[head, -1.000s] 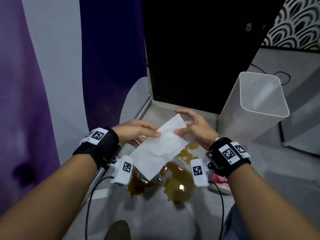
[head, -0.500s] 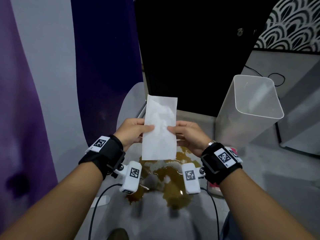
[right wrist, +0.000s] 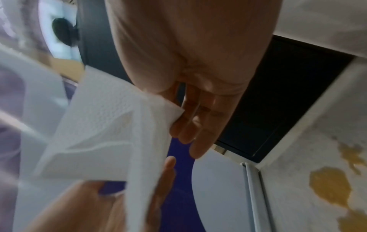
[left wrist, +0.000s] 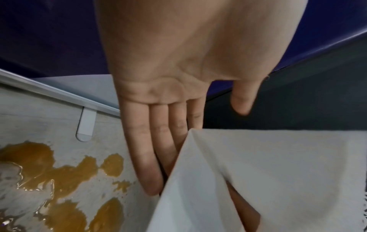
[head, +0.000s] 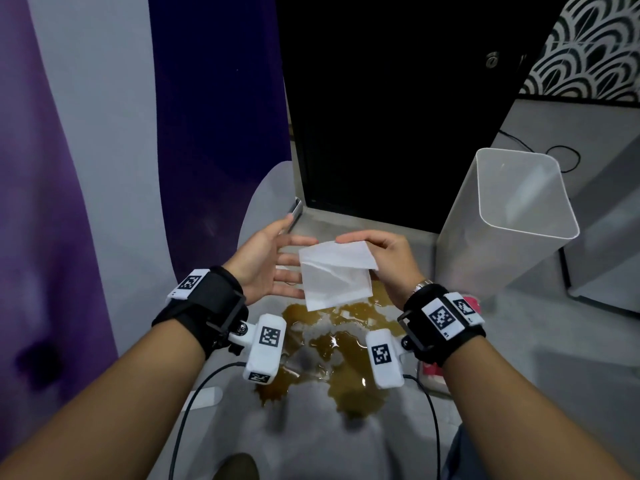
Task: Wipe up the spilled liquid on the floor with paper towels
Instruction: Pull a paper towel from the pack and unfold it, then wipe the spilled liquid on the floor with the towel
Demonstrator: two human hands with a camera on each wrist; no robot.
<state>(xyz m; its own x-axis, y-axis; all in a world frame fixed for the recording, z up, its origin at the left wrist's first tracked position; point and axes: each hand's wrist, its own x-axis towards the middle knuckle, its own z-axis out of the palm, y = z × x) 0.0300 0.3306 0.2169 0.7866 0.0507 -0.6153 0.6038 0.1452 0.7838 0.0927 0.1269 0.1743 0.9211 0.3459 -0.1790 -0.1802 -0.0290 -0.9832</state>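
A white paper towel [head: 336, 275], folded over, hangs in the air above the brown spill [head: 332, 358] on the grey floor. My right hand [head: 384, 261] pinches its upper right corner between thumb and fingers. My left hand [head: 273, 268] is flat with straight fingers, palm toward the towel's left edge, fingertips behind it. In the left wrist view the towel [left wrist: 278, 172] covers the tips of the left hand [left wrist: 178, 78], with the spill [left wrist: 59, 180] below. In the right wrist view the right hand [right wrist: 198, 78] holds the towel [right wrist: 99, 133], and the spill [right wrist: 327, 185] lies at the right.
A tall translucent white bin [head: 502, 230] stands just right of my right hand. A black cabinet [head: 381, 116] closes off the back, with a purple and white wall to the left. A pink packet [head: 433, 370] lies on the floor under my right wrist. Cables hang from both wrists.
The towel was held upright between both hands; now it is folded in half. My left hand has let go and opened flat, and my right hand alone holds the towel.
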